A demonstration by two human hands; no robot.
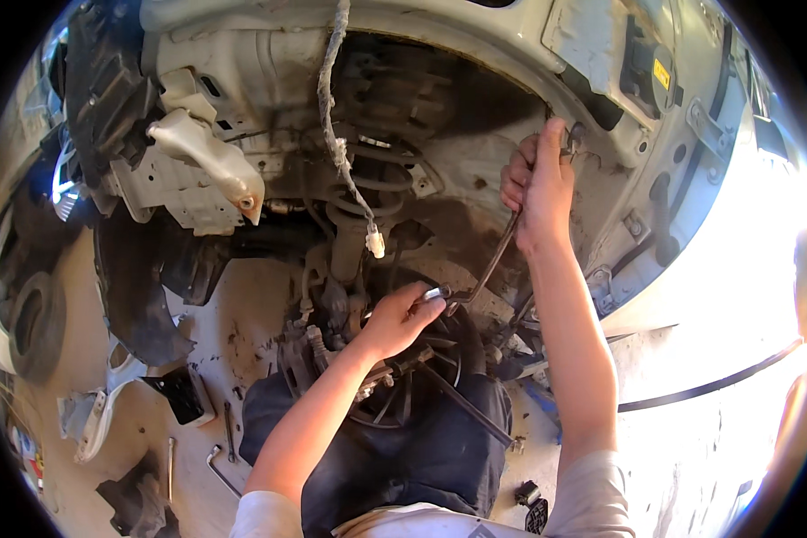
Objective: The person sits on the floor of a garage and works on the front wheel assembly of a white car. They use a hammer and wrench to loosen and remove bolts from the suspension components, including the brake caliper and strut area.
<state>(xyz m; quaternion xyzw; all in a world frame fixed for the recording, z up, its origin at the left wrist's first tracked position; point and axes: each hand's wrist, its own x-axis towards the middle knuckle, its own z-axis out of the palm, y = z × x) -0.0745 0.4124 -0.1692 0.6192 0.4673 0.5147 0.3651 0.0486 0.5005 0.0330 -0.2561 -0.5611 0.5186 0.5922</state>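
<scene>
My right hand (pixel 542 184) is wrapped round a dark bent wrench bar (pixel 496 258), up by the edge of the wheel arch. From that hand the bar slants down and left, then bends toward my left hand (pixel 398 321). Between the left thumb and fingers is a bright cylindrical socket (pixel 436 293), at or near the bar's lower end; whether the two are joined I cannot tell. A metal fitting (pixel 575 138) shows beside my right thumb. Behind my left hand are dark suspension parts and a coil spring (pixel 381 166), and below it a brake disc (pixel 394 408).
A wiring harness (pixel 334 134) hangs down with a white connector (pixel 375 242). A pale plastic reservoir (pixel 208 161) juts out at left. On the floor lie a bent wrench (pixel 222 471), other tools and a black plastic piece (pixel 182 396). A long bar (pixel 471 403) slants above my legs.
</scene>
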